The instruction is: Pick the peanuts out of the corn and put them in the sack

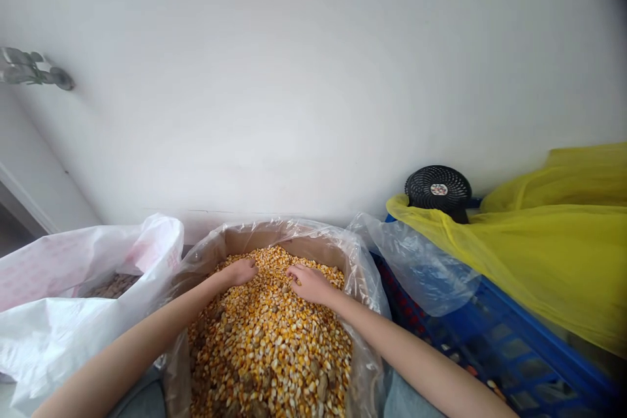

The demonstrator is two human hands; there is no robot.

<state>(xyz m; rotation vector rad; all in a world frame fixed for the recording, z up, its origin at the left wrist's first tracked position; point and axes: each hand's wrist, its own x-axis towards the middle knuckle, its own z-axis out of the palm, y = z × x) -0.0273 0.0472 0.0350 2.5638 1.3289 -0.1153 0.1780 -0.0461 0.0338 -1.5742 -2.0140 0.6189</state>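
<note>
Yellow corn kernels [274, 339] fill a cardboard box lined with a clear plastic bag [365, 274]. Brown lumps that look like unshelled peanuts [322, 386] lie among the kernels, mostly near my side. My left hand [243, 271] rests at the far left part of the corn, its fingers curled down against the kernels. Across from it, my right hand [309, 283] has its fingers bent inward at the corn's surface. Whatever either hand holds is hidden by the fingers or too small to name.
A white woven sack [147, 261] with brown contents stands at the left. On the right are a blue plastic crate [509, 326], a yellow mesh cloth [548, 255] and a black fan [437, 188]. A white wall [274, 78] rises behind the box.
</note>
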